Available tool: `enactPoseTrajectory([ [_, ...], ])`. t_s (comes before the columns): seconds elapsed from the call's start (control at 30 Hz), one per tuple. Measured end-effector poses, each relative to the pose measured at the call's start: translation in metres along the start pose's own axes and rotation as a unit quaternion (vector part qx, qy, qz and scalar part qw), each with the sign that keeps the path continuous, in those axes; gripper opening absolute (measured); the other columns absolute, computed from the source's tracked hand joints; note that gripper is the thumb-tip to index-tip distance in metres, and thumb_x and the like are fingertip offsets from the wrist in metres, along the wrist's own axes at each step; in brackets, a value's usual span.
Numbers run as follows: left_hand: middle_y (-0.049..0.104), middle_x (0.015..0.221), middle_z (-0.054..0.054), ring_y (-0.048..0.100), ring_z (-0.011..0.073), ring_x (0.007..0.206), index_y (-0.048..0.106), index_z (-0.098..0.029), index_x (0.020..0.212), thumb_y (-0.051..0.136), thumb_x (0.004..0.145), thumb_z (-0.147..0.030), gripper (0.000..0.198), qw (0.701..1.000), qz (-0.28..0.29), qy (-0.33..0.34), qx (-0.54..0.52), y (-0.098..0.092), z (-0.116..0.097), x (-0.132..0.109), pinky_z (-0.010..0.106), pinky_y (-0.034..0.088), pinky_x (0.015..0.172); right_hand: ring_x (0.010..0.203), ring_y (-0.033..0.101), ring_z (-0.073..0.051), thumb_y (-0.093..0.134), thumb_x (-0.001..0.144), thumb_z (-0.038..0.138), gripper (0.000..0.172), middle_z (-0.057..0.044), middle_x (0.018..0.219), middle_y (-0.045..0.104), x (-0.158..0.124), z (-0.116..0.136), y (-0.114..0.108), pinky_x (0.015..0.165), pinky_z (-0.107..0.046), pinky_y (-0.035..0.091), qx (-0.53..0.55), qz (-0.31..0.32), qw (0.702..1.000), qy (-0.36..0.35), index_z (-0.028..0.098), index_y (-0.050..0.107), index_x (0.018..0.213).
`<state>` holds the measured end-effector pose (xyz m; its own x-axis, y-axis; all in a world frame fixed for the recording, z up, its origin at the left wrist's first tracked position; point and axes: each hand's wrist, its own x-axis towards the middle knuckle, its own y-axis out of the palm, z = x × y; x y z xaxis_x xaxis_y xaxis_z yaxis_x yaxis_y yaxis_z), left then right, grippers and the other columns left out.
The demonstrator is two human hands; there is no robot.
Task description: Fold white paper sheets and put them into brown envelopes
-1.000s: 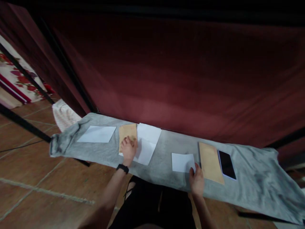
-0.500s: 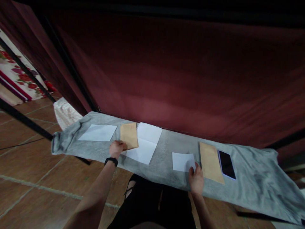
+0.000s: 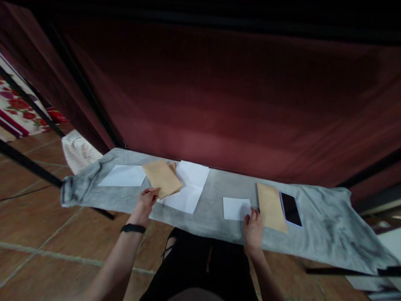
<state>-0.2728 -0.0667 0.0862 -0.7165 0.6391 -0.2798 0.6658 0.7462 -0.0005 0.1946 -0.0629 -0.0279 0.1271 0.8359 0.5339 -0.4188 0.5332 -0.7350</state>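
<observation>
My left hand (image 3: 147, 201) pinches the near corner of a brown paper envelope (image 3: 161, 177), which is tilted over at least one more brown envelope (image 3: 173, 167). Beneath these, a creased white sheet (image 3: 191, 188) lies partly covered. My right hand (image 3: 253, 228) rests at the right edge of a smaller white paper (image 3: 235, 209), its fingertips touching the corner; whether they grip it I cannot tell. Just right of that hand lies a larger brown envelope (image 3: 272, 209).
A grey cloth (image 3: 216, 190) covers the narrow table. Another white sheet (image 3: 123, 176) lies at its left, and a phone (image 3: 291, 210) lies beside the larger envelope. A dark red curtain (image 3: 219, 104) hangs behind; black metal bars stand at both sides.
My left hand has lifted and turned the top brown envelope leftward, uncovering part of another envelope under it. My right hand stays by the small white paper. The view has shifted slightly.
</observation>
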Motion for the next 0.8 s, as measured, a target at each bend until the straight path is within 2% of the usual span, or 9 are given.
enactPoseTrajectory([
  [0.13,0.044,0.050,-0.010,0.040,0.0037,0.041,0.042,-0.021,0.066,0.083,0.056,-0.016,0.042,0.991,0.086,-0.053,-0.088,0.019,0.012,-0.044,0.016,0.024,0.039,0.128,0.049,-0.036,0.042,0.096,0.032,0.041,-0.024,0.137,0.054,0.003,0.014,-0.005,0.103,-0.057,0.043,0.058,-0.015,0.998,0.020,0.012,0.059,0.128],
  [0.23,0.049,0.052,-0.009,0.042,0.0040,0.041,0.045,-0.021,0.068,0.088,0.055,-0.019,0.045,0.978,0.147,-0.087,-0.120,0.044,0.031,-0.086,0.015,0.024,0.037,0.120,0.057,-0.033,0.048,0.094,0.045,0.046,-0.020,0.129,0.061,0.002,0.046,-0.008,0.100,-0.054,0.047,0.226,0.023,0.967,0.118,0.015,0.061,0.127],
  [0.33,0.055,0.054,-0.008,0.050,0.0057,0.044,0.049,-0.020,0.074,0.092,0.051,-0.021,0.048,0.957,0.206,-0.132,-0.159,0.072,0.053,-0.130,0.014,0.028,0.038,0.106,0.066,-0.028,0.057,0.088,0.060,0.055,-0.013,0.120,0.070,0.001,0.093,-0.013,0.097,-0.047,0.052,0.446,0.134,0.854,0.233,0.020,0.064,0.125],
  [0.4,0.057,0.055,-0.008,0.053,0.0060,0.045,0.049,-0.020,0.072,0.094,0.047,-0.020,0.051,0.940,0.233,-0.157,-0.191,0.088,0.064,-0.154,0.014,0.028,0.038,0.104,0.068,-0.027,0.065,0.081,0.064,0.057,-0.010,0.117,0.073,0.002,0.121,-0.017,0.093,-0.042,0.055,0.557,0.199,0.760,0.269,0.022,0.068,0.120],
  [0.47,0.058,0.055,-0.007,0.056,0.0068,0.047,0.049,-0.020,0.070,0.094,0.046,-0.021,0.051,0.934,0.242,-0.168,-0.203,0.099,0.072,-0.171,0.014,0.031,0.040,0.094,0.070,-0.025,0.068,0.079,0.064,0.056,-0.007,0.111,0.075,0.004,0.139,-0.022,0.083,-0.038,0.057,0.622,0.226,0.691,0.290,0.022,0.069,0.115],
  [0.5,0.059,0.055,-0.007,0.058,0.0074,0.048,0.050,-0.020,0.068,0.094,0.046,-0.021,0.050,0.933,0.244,-0.170,-0.201,0.103,0.074,-0.176,0.014,0.033,0.041,0.089,0.070,-0.023,0.071,0.076,0.060,0.052,-0.006,0.108,0.076,0.004,0.143,-0.024,0.078,-0.035,0.058,0.632,0.230,0.678,0.296,0.022,0.069,0.112],
  [0.6,0.062,0.057,-0.005,0.063,0.0090,0.052,0.052,-0.019,0.067,0.093,0.049,-0.018,0.045,0.934,0.250,-0.177,-0.184,0.107,0.080,-0.184,0.016,0.041,0.046,0.073,0.068,-0.019,0.075,0.069,0.049,0.037,-0.003,0.091,0.078,0.002,0.141,-0.031,0.064,-0.029,0.055,0.619,0.228,0.677,0.325,0.022,0.070,0.094],
  [0.73,0.063,0.059,-0.005,0.062,0.0072,0.052,0.054,-0.018,0.068,0.090,0.055,-0.012,0.039,0.924,0.260,-0.214,-0.182,0.110,0.088,-0.183,0.015,0.044,0.048,0.073,0.071,-0.020,0.074,0.067,0.041,0.032,-0.003,0.085,0.078,-0.003,0.125,-0.038,0.066,-0.029,0.055,0.640,0.256,0.639,0.342,0.021,0.070,0.092],
  [0.8,0.062,0.058,-0.006,0.061,0.0064,0.051,0.054,-0.018,0.068,0.089,0.057,-0.010,0.037,0.914,0.282,-0.232,-0.175,0.112,0.092,-0.184,0.014,0.044,0.049,0.073,0.072,-0.020,0.075,0.066,0.041,0.035,-0.003,0.085,0.078,-0.004,0.120,-0.037,0.067,-0.030,0.056,0.639,0.256,0.638,0.344,0.020,0.070,0.094],
])
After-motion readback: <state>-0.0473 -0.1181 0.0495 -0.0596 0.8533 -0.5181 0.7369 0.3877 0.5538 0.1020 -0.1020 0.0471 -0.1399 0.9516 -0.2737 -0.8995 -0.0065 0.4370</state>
